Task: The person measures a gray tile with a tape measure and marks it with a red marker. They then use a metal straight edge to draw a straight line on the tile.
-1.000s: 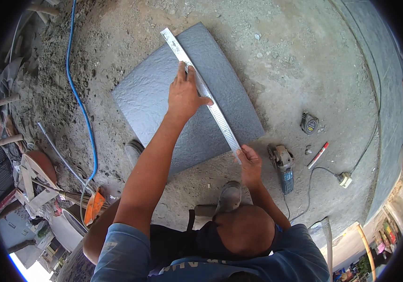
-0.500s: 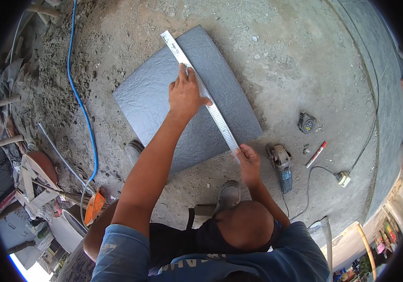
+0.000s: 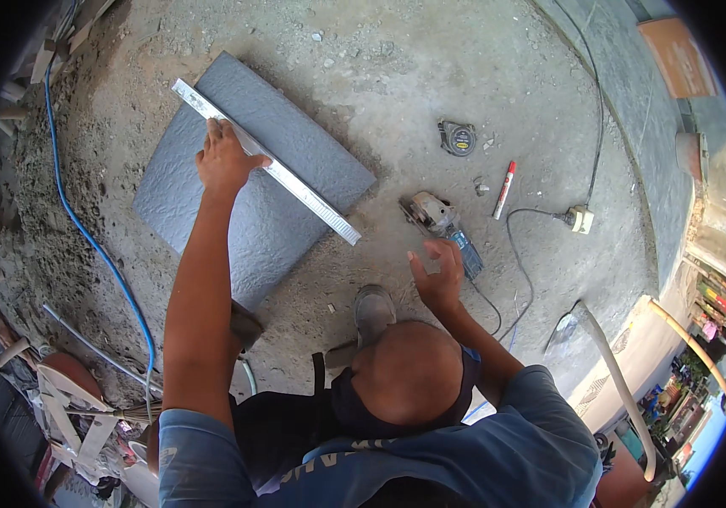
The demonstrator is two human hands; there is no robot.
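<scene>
The left hand [image 3: 226, 159] lay flat and open, with fingers spread, pressing on a long metal ruler [image 3: 266, 161]. The ruler rested diagonally across a large dark grey tile [image 3: 270, 212], and this tile lay on the rough concrete floor [image 3: 397, 76]. One end of the ruler reached past the upper left corner of the tile, the other end stuck out over its lower right edge.

The right hand [image 3: 437, 275] was open and held nothing, its fingers loosely curled. It hovered just beside an angle grinder [image 3: 441, 222], which lay on the floor near the right side of the tile. I could not tell if the hand touched the grinder.

Further right on the floor lay a red and white marker [image 3: 503, 190], and above it a tape measure [image 3: 458, 138], well apart from the tile. A white plug socket [image 3: 581, 219] sat at the end of a black cable. A blue hose [image 3: 92, 237] ran along the floor on the left. No container was in view near the 2 hands.
</scene>
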